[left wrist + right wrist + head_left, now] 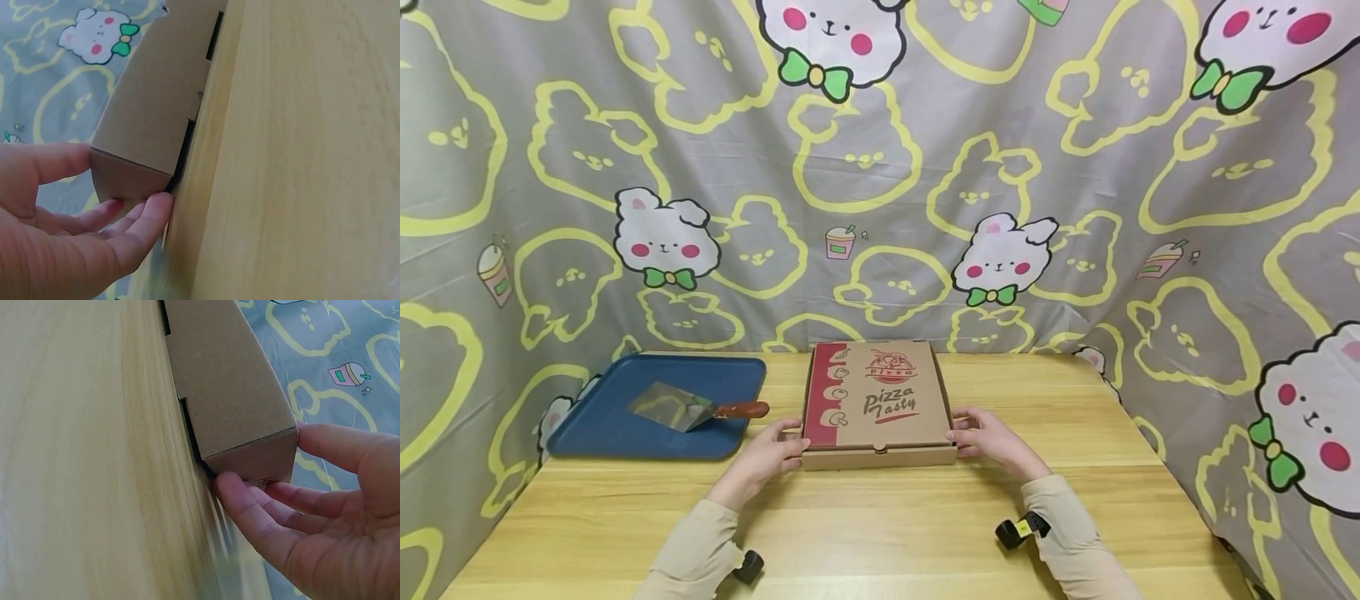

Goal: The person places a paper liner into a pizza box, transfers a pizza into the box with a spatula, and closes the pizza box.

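A closed cardboard pizza box (891, 400), brown with a red stripe and printed lettering, sits mid-table with its front flap facing me. At its left side my left hand (769, 454) grips the front corner, thumb at the upper edge and fingers along the side and lower edge, as the left wrist view shows. On the opposite side my right hand (988, 437) holds the other front corner the same way. Both wrist views show the box's plain front wall (153, 94) close to the tabletop. Whether it is slightly lifted, I cannot tell.
Left of the box lies a blue tray (602, 429). On it rests a pizza server with a flat metal blade (670, 407) and a wooden handle (743, 410) that points toward the box. A patterned grey curtain (880, 167) hangs round the wooden table (880, 533).
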The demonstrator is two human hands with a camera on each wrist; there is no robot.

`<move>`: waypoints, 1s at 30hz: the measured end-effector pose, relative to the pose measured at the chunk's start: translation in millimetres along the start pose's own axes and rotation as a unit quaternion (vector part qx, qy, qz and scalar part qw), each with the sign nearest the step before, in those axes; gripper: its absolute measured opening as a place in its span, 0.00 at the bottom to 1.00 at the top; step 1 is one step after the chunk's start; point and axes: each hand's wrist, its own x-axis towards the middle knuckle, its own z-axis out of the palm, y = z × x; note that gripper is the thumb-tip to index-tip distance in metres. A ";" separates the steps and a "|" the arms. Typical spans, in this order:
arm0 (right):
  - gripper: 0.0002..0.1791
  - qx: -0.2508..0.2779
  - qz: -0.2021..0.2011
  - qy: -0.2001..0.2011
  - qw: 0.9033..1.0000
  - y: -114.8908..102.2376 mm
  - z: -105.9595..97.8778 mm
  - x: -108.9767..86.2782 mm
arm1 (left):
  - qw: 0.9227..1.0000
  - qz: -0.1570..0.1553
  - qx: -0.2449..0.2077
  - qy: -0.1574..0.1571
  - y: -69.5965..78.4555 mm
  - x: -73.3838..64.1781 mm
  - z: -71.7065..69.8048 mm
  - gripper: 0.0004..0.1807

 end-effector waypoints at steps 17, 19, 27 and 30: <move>0.30 -0.012 -0.025 -0.015 1.000 -18.6 -3.5 -6.8 | 0.984 0.040 0.176 -0.008 36.3 -28.0 1.5 0.31; 0.29 -0.016 -0.032 -0.012 0.999 -21.3 -5.4 -7.7 | 0.980 0.051 0.191 -0.021 41.5 -31.2 0.8 0.31; 0.30 -0.057 -0.044 0.014 0.997 -30.3 -18.3 -16.3 | 0.979 0.045 0.165 -0.113 62.4 -47.9 -19.4 0.31; 0.29 -0.085 -0.048 0.039 0.994 -33.0 -25.7 -20.7 | 0.978 0.055 0.163 -0.121 68.2 -56.1 -31.2 0.31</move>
